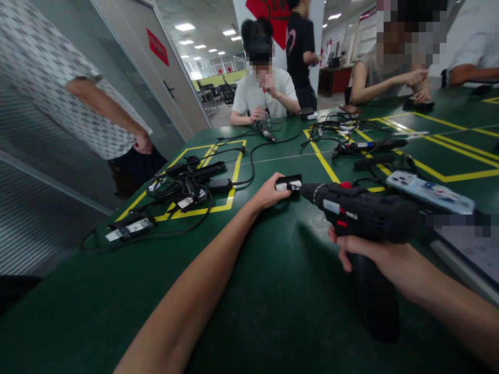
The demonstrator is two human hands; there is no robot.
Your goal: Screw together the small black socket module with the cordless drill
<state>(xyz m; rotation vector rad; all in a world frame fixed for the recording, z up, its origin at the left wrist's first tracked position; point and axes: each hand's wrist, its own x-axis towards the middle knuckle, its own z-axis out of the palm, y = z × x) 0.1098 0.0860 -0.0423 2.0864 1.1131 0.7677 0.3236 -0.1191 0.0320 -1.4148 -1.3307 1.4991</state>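
The left hand (273, 191) grips the near left end of a small black case (290, 178) with white material inside, held against the green tabletop (273, 296). The right hand (362, 249) is clenched around the handle of a cordless drill (358, 210), its chuck turned toward the case's right end; whether the bit touches is too small to tell. Green surface spans the gap between the forearms. Left of the left hand, beyond some tabletop, a power adapter (220, 185) and tangled black cables lie within yellow tape (236, 179); farther left runs the table's edge. Just beyond the drill, a phone (431, 191) limits sideways room. Past the left hand, a person (268, 88) sits at the far edge.
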